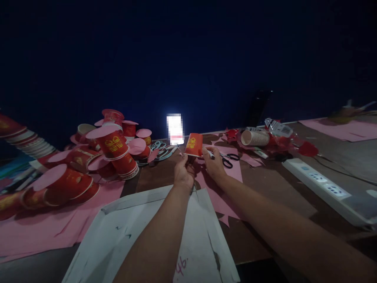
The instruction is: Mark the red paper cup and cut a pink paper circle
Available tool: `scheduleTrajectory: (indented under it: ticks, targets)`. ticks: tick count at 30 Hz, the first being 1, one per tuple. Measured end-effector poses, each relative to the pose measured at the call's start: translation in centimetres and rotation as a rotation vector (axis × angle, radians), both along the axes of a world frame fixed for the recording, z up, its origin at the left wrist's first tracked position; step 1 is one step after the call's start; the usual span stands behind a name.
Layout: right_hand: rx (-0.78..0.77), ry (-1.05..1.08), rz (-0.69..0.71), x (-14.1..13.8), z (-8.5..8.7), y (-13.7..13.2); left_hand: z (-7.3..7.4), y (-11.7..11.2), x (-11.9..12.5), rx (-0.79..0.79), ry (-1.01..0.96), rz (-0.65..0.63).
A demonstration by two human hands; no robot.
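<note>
A red paper cup point(194, 144) with gold characters is held upside down just above the table, its rim toward me. My left hand point(185, 171) is closed on it from below left. On the cup's right side, my right hand point(214, 163) has its fingertips close against the rim, and a slim white-and-dark pen point(211, 155) sticks out between thumb and fingers. Black-handled scissors point(229, 160) lie just right of that hand. Pink paper point(234, 184) with cut edges is spread beneath, and a white board or box lid point(138, 220) lies under my forearms.
Red cups with pink paper discs point(112, 143) are heaped on the left. A lit, blurred-out screen point(174, 129) stands behind, beside a coiled pale cable point(161, 151). On the right are a stack of paper cups point(255, 138), clear plastic wrapping point(279, 129) and a power strip point(318, 181).
</note>
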State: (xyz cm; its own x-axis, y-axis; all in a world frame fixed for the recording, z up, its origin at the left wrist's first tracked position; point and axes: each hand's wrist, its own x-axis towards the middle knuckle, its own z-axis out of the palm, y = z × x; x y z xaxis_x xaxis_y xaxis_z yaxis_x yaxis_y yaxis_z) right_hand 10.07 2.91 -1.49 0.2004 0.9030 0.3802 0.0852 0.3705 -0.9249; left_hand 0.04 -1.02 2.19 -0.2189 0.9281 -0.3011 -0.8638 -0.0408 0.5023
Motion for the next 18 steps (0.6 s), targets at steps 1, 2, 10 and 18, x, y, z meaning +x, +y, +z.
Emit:
scheduleTrajectory:
  ticks: [1, 2, 10, 18]
  targets:
    - [-0.072, 0.018, -0.027, 0.0, 0.2, -0.1, 0.1, 0.0, 0.0, 0.0, -0.003, -0.006]
    - [-0.116, 0.038, -0.035, -0.1, 0.4, -0.1, 0.1, 0.0, 0.0, -0.001, -0.004, -0.011]
    - [-0.143, 0.074, -0.041, 0.1, 0.8, -0.1, -0.7, 0.3, 0.3, 0.054, 0.122, -0.063]
    - [-0.021, -0.005, -0.106, 0.4, 0.3, 0.3, -1.1, 0.1, 0.7, 0.119, 0.288, -0.178]
